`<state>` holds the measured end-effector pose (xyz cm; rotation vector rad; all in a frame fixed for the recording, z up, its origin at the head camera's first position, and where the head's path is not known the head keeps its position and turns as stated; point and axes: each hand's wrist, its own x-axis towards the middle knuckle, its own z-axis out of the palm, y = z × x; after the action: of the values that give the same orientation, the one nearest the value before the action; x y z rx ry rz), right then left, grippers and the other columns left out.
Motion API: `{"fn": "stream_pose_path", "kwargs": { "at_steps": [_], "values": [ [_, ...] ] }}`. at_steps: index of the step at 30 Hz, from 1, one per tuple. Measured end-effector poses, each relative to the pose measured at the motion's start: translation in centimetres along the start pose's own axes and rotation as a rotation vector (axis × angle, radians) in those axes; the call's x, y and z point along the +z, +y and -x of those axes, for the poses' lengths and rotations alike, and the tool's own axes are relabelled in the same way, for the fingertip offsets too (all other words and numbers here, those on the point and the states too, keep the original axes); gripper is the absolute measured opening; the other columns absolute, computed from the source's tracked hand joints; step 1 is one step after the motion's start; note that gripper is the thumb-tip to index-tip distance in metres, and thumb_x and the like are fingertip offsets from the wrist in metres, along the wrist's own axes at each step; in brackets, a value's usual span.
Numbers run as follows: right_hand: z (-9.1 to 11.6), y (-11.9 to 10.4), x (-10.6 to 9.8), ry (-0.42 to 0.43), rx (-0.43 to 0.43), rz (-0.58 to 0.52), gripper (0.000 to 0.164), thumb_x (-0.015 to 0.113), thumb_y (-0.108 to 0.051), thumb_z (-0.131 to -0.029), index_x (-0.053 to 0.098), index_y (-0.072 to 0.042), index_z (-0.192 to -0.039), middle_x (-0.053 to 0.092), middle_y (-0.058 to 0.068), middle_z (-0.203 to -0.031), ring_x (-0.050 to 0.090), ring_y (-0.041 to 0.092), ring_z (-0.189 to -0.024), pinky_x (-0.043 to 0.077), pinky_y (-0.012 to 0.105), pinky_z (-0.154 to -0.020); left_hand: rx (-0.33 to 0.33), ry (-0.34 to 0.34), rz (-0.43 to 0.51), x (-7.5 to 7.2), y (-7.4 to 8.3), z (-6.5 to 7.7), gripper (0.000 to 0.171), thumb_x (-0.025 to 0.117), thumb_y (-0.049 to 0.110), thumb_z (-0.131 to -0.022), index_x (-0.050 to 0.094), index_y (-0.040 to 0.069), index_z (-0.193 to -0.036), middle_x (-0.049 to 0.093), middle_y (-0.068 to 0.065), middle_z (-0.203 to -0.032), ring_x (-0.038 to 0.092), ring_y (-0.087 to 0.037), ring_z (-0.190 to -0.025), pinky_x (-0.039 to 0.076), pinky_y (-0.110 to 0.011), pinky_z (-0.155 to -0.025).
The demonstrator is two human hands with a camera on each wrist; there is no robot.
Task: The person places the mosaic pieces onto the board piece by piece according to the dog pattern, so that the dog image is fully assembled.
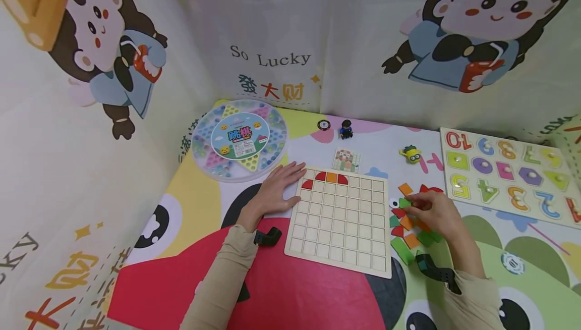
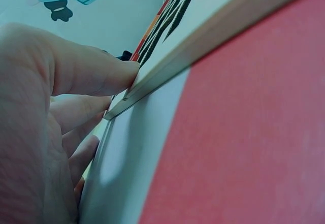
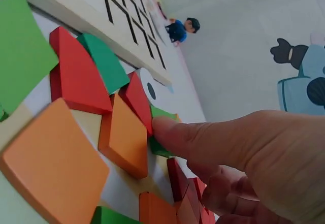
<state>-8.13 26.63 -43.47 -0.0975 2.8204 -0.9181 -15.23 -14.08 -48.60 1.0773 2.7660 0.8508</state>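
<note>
A square wooden grid board (image 1: 336,265) lies flat on the patterned cloth. Along its far left cells sit red rounded pieces (image 1: 307,184) and an orange square piece (image 1: 332,177). My left hand (image 1: 274,189) rests at the board's left far corner, fingers extended; the left wrist view shows the thumb (image 2: 101,71) touching its edge. To the board's right, my right hand (image 1: 438,214) pinches a small green block (image 1: 404,203) in a loose pile. The right wrist view shows the thumb (image 3: 175,132) against that block, with red blocks (image 3: 81,76) and orange blocks (image 3: 124,137) beside it.
A round Chinese checkers box (image 1: 240,168) lies at the back left. Behind the board are a patterned card (image 1: 347,160), a small figure (image 1: 346,129) and a round chip (image 1: 324,125). A yellow toy (image 1: 410,154) and a number puzzle board (image 1: 495,201) lie to the right.
</note>
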Motion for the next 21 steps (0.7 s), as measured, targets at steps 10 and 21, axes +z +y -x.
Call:
{"fn": "stream_pose_path", "kwargs": {
  "at_steps": [10,21],
  "values": [
    [-0.9,-3.9,1.2,0.188,-0.03,-0.093,0.016,0.075,-0.014,-0.087,0.071,0.0,-0.094,0.066,0.011,-0.083,0.053,0.022,-0.064,0.044,0.025,-0.049,0.004,-0.005,0.004,-0.1,0.2,0.0,0.073,0.058,0.038,-0.088,0.04,0.007,-0.151,0.032,-0.007,-0.159,0.02,-0.027,-0.149,0.01,-0.048,-0.121],
    [-5.5,-14.2,10.6,0.106,-0.176,-0.345,0.009,0.076,-0.007,-0.085,0.077,-0.002,-0.092,0.073,0.009,-0.085,0.063,0.018,-0.066,0.049,0.026,-0.056,0.039,0.019,-0.008,0.0,0.0,0.0,0.072,0.058,0.036,-0.087,0.042,0.005,-0.149,0.034,-0.008,-0.158,0.023,-0.029,-0.148,0.013,-0.05,-0.12]
  ]
}}
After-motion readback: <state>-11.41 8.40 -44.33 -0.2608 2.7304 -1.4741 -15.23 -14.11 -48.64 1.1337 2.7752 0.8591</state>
